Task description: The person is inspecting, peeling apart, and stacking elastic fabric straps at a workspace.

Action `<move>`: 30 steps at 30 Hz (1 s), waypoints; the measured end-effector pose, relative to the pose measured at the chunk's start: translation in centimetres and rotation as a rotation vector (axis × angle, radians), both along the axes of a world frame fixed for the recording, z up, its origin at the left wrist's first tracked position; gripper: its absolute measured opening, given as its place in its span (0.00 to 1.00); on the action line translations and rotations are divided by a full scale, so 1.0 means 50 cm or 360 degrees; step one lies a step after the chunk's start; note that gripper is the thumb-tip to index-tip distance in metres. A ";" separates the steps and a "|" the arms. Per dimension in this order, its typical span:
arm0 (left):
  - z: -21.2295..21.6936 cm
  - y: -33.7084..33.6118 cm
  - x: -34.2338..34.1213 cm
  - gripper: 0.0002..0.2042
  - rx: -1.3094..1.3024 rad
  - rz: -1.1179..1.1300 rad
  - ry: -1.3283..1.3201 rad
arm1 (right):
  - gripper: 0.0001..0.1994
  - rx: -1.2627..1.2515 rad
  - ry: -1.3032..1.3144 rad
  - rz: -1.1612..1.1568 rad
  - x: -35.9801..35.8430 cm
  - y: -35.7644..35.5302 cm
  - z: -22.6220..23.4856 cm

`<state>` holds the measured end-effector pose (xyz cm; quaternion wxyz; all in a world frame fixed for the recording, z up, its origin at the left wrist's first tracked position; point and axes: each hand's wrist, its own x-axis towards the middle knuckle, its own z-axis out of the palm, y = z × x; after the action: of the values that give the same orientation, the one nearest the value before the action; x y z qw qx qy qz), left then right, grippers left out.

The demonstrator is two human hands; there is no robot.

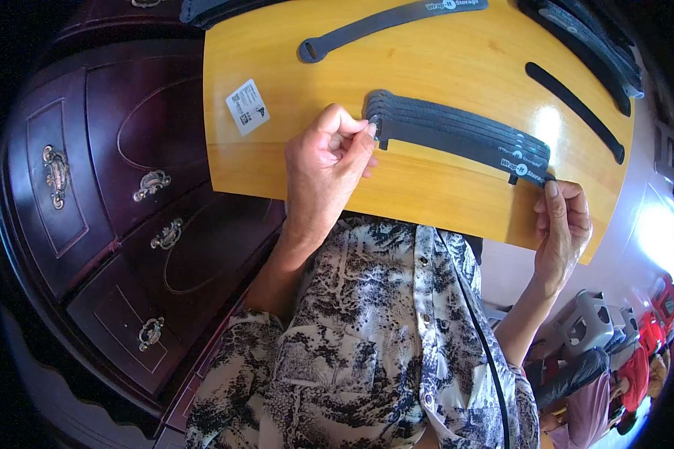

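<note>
A fanned stack of several dark grey flat straps [457,135] lies on a glossy yellow wooden tabletop [427,194]. My left hand [326,168] pinches the left end of the stack between thumb and fingers. At the right end, my right hand [562,224] holds the tip of the nearest strap at the table's near edge. A patterned black and white shirt fills the lower middle of the view.
One long grey strap with a loop end [386,22] lies farther back, a black strap [577,108] to the right, and a pile of dark straps [591,41] at the far right. A white label [247,106] sticks to the table. Dark wooden drawers [112,209] stand at left.
</note>
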<state>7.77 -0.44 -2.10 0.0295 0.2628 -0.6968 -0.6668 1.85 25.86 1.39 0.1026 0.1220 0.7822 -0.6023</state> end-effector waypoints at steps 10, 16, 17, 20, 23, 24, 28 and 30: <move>0.006 -0.002 -0.003 0.05 -0.0053 -0.0044 -0.0027 | 0.05 -0.0009 -0.0015 -0.0006 0.000 -0.003 0.001; 0.013 0.000 -0.008 0.05 -0.0063 -0.0050 -0.0082 | 0.05 0.0040 -0.0028 -0.0004 -0.002 -0.002 0.004; 0.014 0.000 -0.009 0.06 -0.0077 -0.0053 -0.0092 | 0.05 0.0028 -0.0029 0.0003 -0.002 -0.002 0.003; 0.012 0.001 -0.009 0.06 -0.0093 -0.0034 -0.0097 | 0.05 0.0003 -0.0046 -0.0013 -0.002 -0.001 -0.002; 0.012 0.004 -0.012 0.06 -0.0089 -0.0048 -0.0116 | 0.05 0.0024 -0.0077 -0.0058 0.000 0.001 -0.002; 0.011 0.007 -0.012 0.06 -0.0107 -0.0051 -0.0121 | 0.05 0.0050 -0.0094 -0.0070 0.001 0.003 -0.002; 0.019 0.009 -0.015 0.07 -0.0049 -0.0048 -0.0166 | 0.06 0.0001 -0.0106 -0.0085 0.002 0.001 -0.001; 0.021 0.009 -0.017 0.07 -0.0121 -0.0071 -0.0185 | 0.07 -0.0106 -0.0069 -0.0063 0.002 0.002 -0.002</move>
<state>6.91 0.01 -1.03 -0.0159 0.2842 -0.7278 -0.6240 1.94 25.95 1.28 0.1117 0.1470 0.7568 -0.6271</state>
